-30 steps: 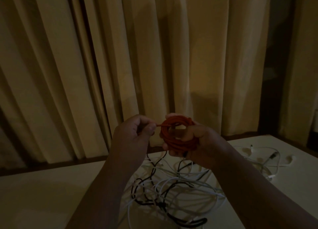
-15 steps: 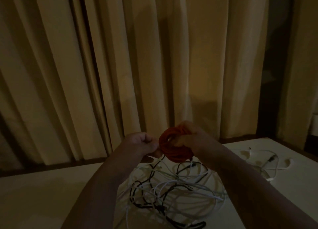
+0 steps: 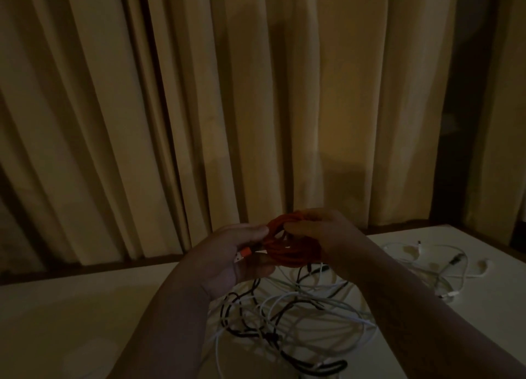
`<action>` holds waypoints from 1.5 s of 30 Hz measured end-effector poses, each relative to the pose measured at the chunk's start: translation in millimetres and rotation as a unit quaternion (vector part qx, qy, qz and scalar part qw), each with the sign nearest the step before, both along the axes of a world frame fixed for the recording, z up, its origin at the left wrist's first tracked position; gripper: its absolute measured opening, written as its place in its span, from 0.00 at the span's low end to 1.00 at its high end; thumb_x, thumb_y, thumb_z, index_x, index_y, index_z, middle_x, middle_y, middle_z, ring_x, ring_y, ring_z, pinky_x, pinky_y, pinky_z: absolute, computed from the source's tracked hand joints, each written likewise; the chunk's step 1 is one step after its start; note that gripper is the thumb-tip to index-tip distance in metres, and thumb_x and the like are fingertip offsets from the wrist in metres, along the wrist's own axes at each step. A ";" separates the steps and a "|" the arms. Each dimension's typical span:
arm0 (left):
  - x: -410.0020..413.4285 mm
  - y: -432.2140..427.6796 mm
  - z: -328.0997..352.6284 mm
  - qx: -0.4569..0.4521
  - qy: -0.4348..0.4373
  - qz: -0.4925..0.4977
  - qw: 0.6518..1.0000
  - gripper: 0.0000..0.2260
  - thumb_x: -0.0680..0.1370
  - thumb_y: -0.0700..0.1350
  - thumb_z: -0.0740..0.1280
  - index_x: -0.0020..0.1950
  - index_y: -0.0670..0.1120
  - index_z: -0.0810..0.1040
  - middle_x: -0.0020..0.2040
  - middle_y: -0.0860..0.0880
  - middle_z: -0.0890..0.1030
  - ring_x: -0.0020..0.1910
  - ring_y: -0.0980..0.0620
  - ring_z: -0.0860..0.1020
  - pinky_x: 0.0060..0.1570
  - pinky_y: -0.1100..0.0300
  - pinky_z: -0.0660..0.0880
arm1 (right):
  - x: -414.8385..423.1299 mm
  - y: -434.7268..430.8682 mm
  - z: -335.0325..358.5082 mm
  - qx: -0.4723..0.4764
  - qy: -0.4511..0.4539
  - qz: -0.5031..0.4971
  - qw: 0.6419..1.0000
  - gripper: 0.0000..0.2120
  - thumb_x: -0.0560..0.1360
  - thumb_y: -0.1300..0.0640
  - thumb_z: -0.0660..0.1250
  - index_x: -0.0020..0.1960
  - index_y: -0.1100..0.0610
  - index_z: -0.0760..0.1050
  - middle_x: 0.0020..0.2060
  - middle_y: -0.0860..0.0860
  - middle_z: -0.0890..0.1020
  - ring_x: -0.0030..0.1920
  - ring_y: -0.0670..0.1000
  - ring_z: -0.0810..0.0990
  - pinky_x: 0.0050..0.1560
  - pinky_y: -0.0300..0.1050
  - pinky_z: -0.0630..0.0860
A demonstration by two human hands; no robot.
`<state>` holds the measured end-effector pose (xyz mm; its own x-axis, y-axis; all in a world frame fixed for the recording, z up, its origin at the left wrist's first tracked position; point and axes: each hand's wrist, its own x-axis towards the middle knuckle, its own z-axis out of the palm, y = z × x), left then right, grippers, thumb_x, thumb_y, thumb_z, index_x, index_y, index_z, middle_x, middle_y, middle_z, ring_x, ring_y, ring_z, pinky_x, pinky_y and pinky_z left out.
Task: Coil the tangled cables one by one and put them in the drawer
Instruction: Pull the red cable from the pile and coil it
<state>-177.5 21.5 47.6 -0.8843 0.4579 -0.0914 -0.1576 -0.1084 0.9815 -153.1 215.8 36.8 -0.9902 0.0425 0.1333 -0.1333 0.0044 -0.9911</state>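
Red cable [image 3: 287, 246], wound into a small coil, is held in the air above the counter [image 3: 57, 307], in front of a pale curtain [image 3: 256, 94]. The right hand [image 3: 330, 236] grips the coil from the right side, with its fingers curled over the top of the loops. The left hand [image 3: 227, 256] is just beside the coil on its left and holds the cable's loose end, thumb on top; the orange plug [image 3: 243, 254] with its pale tip lies against that hand's fingers. The two hands are close together, with only the coil between them. Below them on the counter lies a loose tangle of white and black cables [image 3: 284, 316]. Further right, apart from that tangle, lies another bunch of thin white cables [image 3: 427, 262]. The scene is dim, and finer details of the plugs cannot be made out.
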 end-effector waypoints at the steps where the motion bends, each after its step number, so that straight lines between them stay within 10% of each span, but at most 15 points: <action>1: -1.4 0.4 -1.4 0.008 -0.007 0.013 1.000 0.10 0.76 0.41 0.70 0.38 0.42 0.88 0.41 0.44 0.86 0.35 0.45 0.84 0.36 0.53 0.83 | -1.2 2.9 -0.8 -0.031 -0.015 0.027 0.999 0.08 0.77 0.64 0.67 0.54 0.64 0.83 0.49 0.64 0.85 0.47 0.60 0.86 0.45 0.52 0.84; 9: -3.7 10.6 -11.1 0.053 -0.075 0.071 0.993 0.09 0.80 0.38 0.67 0.51 0.32 0.81 0.43 0.38 0.86 0.37 0.41 0.85 0.31 0.55 0.83 | -2.4 29.6 -5.0 -0.076 -0.020 0.095 0.992 0.16 0.77 0.72 0.62 0.64 0.67 0.77 0.57 0.67 0.82 0.57 0.63 0.84 0.53 0.52 0.82; 30: 146.8 239.9 -89.1 -0.030 -0.096 -0.055 0.993 0.05 0.79 0.33 0.66 0.49 0.36 0.82 0.48 0.37 0.85 0.45 0.40 0.85 0.40 0.52 0.83 | 236.8 194.6 -56.7 0.063 -0.117 -0.364 0.922 0.07 0.79 0.64 0.66 0.54 0.57 0.79 0.49 0.58 0.84 0.45 0.53 0.87 0.44 0.46 0.84; 38: 207.6 326.8 -122.9 -0.208 0.227 -0.088 0.948 0.14 0.80 0.39 0.63 0.61 0.50 0.83 0.61 0.50 0.82 0.61 0.52 0.78 0.63 0.56 0.76 | 294.8 265.2 -92.6 0.158 -0.106 -0.448 0.874 0.08 0.80 0.61 0.65 0.53 0.51 0.80 0.51 0.51 0.82 0.49 0.49 0.83 0.51 0.47 0.82; 45: 209.0 335.6 -131.7 -0.246 0.370 -0.122 0.888 0.17 0.81 0.44 0.64 0.70 0.54 0.75 0.64 0.52 0.78 0.61 0.57 0.75 0.55 0.68 0.70 | 298.0 267.2 -124.0 0.179 -0.040 -0.461 0.868 0.10 0.82 0.56 0.63 0.59 0.46 0.79 0.56 0.43 0.81 0.54 0.43 0.81 0.51 0.40 0.79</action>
<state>31.5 357.1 -84.0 -0.6652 0.7102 0.2306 0.5896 0.3101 0.7458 144.8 483.1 -87.2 -0.5634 0.7921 0.2349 0.1593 0.3831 -0.9099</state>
